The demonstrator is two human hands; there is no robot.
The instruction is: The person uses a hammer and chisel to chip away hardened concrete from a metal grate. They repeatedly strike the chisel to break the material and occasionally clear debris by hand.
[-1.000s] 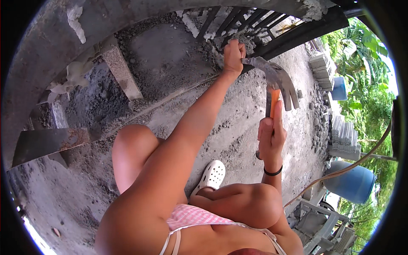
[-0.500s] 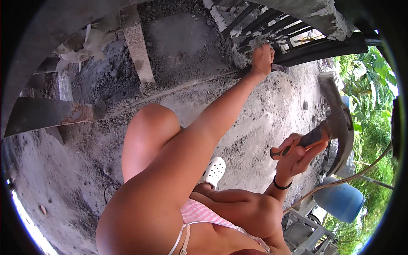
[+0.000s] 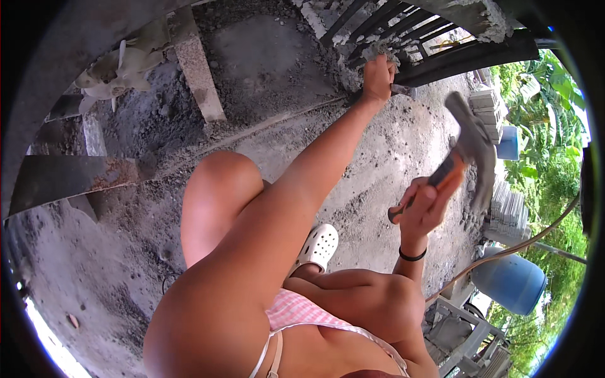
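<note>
I see the left hand (image 3: 378,77) with its fingers curled tight around a short grey metal rod (image 3: 404,90), whose end pokes out just right of them. The right hand (image 3: 421,206) wraps its fingers round the orange-and-black handle of a grey steel claw hammer (image 3: 474,146), the head above those fingers and apart from the rod. My chief worry is the left knuckles: so little rod shows that a swing slightly off line could strike them. A glancing blow might also skid the rod or throw chips from the crumbly grey concrete (image 3: 351,74) beside the left fingers. Below both hands I have a rough grey concrete floor (image 3: 368,186), gritty with crumbs; well right of the right fingers, a blue plastic drum (image 3: 512,283) and green foliage (image 3: 543,110).
</note>
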